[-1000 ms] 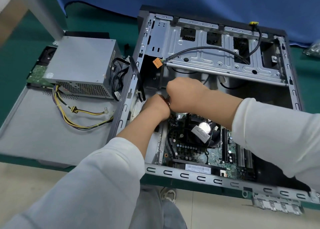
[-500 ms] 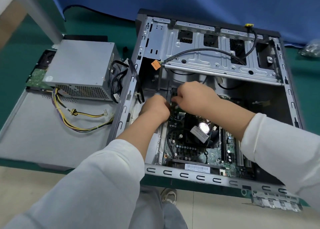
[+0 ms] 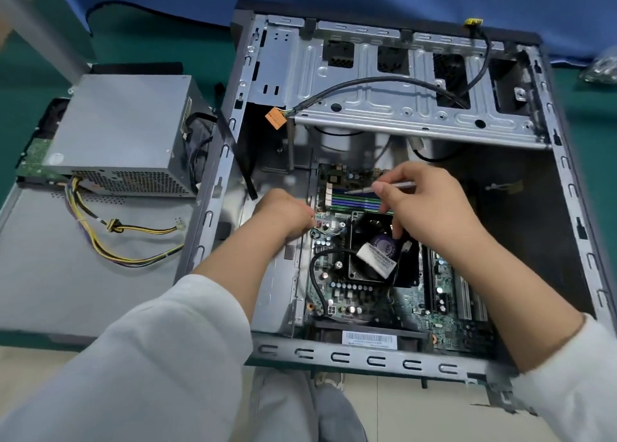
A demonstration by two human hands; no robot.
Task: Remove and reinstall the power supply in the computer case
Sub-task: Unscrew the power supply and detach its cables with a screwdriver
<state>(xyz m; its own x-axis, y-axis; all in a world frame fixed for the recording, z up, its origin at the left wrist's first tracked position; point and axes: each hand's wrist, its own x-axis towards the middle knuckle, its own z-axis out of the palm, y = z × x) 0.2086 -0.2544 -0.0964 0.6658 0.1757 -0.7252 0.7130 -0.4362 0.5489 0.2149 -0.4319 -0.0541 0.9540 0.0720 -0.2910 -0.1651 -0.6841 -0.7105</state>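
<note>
Right hand [image 3: 430,208] curled, pinching a thin silver tool [image 3: 394,185] between thumb and forefinger, tip aimed left over the RAM slots [image 3: 354,198]; looks like a slim screwdriver or tweezers, hard to say with the blur. Other fingers of that hand folded down over the CPU fan [image 3: 377,251]. Left hand [image 3: 283,213] balled up just left of the right one, knuckles toward the camera, pressed against the left edge of the motherboard [image 3: 367,294]. Fingertips tucked out of sight, so no telling whether anything is held in there.

Both hands inside the open computer case [image 3: 384,361], lying on its side. Power supply [image 3: 120,134] out of the case, sitting well left of the left hand on the removed side panel [image 3: 50,274], vent grille facing the camera.

Counting: two hands, one tool, one power supply, one case, one fan. One bundle of yellow and black wires [image 3: 110,238] trailing from the supply across the panel, tied in a knot midway, with one small white plug visible at an end. One orange connector [image 3: 276,118] dangling on a black cable above the left hand.

Hidden bits: green circuit board [image 3: 33,158] peeking from under the supply, mostly covered. Lower right corner of the case cut off behind the right sleeve. Far corner past the right hand just dark.
</note>
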